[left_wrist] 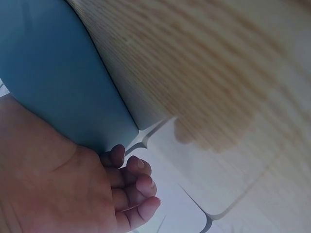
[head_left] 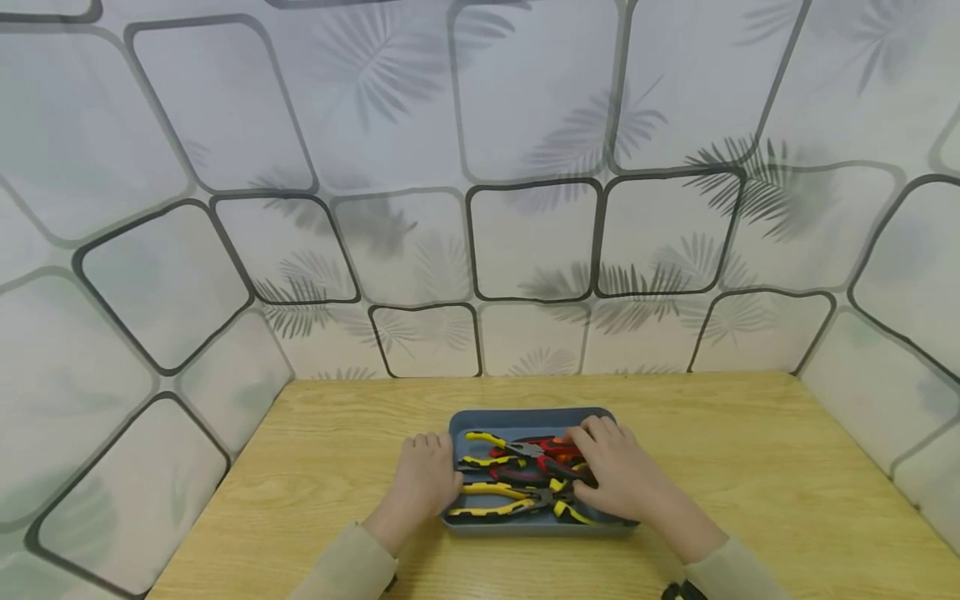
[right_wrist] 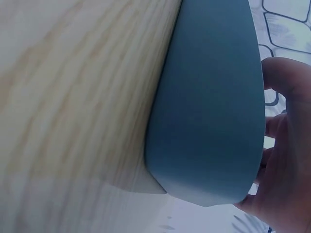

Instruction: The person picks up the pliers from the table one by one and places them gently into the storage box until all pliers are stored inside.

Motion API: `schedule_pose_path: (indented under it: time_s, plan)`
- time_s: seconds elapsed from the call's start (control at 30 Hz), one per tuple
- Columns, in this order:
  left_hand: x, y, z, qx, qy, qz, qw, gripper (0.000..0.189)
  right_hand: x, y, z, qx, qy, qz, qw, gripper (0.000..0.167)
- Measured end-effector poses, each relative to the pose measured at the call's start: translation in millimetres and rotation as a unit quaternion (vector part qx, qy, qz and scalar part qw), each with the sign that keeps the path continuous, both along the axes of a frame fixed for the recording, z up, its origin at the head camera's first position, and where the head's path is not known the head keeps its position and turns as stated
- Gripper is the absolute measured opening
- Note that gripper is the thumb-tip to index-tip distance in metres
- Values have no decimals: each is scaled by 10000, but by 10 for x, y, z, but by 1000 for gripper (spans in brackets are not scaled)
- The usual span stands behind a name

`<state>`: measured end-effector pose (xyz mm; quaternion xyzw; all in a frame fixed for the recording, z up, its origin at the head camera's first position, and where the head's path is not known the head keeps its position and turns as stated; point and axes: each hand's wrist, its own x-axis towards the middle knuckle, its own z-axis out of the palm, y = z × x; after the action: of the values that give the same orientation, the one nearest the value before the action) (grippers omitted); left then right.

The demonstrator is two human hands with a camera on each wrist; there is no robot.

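A blue-grey tray (head_left: 525, 529) on the wooden table holds several pliers, some with yellow-and-black handles, others red and black. My left hand (head_left: 426, 477) is at the tray's left edge, its thumb at the rim. In the left wrist view the fingers (left_wrist: 129, 191) curl loosely outside the tray wall (left_wrist: 63, 73), with nothing seen in them. My right hand (head_left: 618, 468) reaches over the right rim among the pliers (head_left: 566, 469). A dark handle end shows between its forefinger and thumb. Behind the tray wall (right_wrist: 204, 107), the right fingertips are hidden, so a grip cannot be confirmed.
The wood-grain table (head_left: 345, 442) extends around the tray on both sides. Behind it rises a pale wall covering (head_left: 532, 242) with rounded outlines and leaf prints, continuing along the left and right sides.
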<state>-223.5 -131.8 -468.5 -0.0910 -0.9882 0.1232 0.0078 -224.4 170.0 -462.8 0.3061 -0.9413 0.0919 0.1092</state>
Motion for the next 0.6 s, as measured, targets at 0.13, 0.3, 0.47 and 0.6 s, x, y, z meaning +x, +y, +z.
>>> schedule_pose_path:
  time_s: [0.13,0.3,0.47,0.6]
  plan:
    - [-16,6,-5,31,-15,-6,10000,45,-7,43,-23,52,109,26,9999,47]
    - [-40,9,-20,130,-16,-15,9999,44,14,97,-8,108,150,55,9998,50]
    - [-30,-41,-58,515,-109,-27,9986,44,59,129,38,150,29,118,9998,49]
    - [-9,-91,-66,937,-249,0,9953,43,87,158,48,163,47,229,9996,44]
